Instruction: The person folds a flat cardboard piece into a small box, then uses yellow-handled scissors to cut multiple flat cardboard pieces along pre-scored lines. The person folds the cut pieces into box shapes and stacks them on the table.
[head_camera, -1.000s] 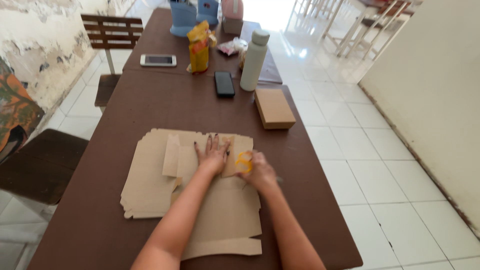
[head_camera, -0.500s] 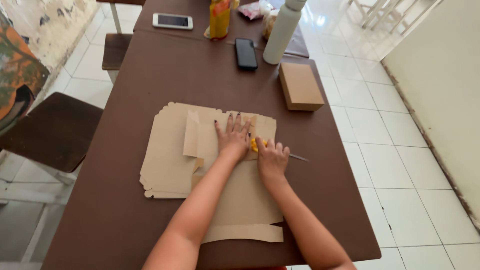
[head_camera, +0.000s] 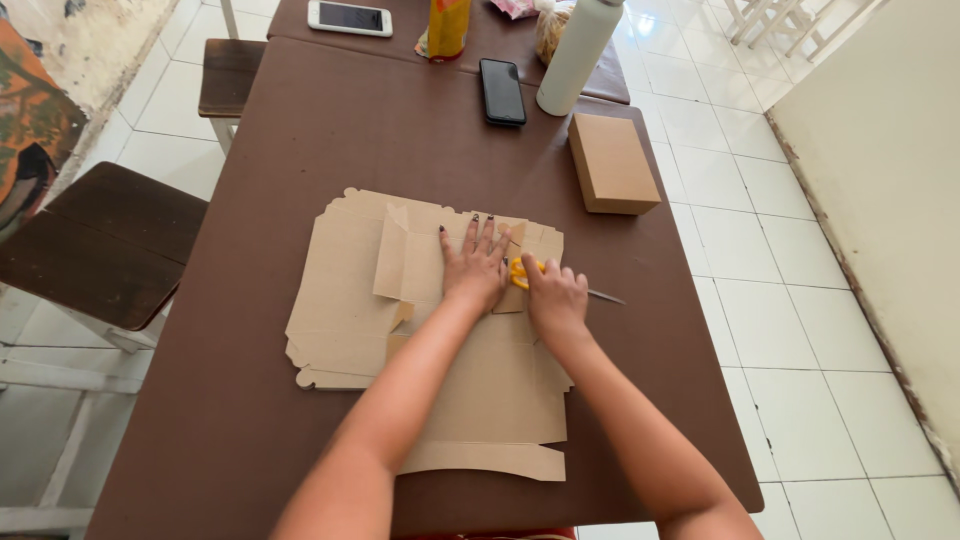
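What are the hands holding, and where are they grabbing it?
The right hand rests over yellow-handled scissors at the handle end; the blade tip pokes out to its right. The left hand holds nothing, just presses flat on the cardboard sheets.

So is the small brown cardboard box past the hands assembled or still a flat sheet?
Assembled and closed: the small brown cardboard box shows a flat top and side walls, unlike the flat cardboard sheets under the left hand.
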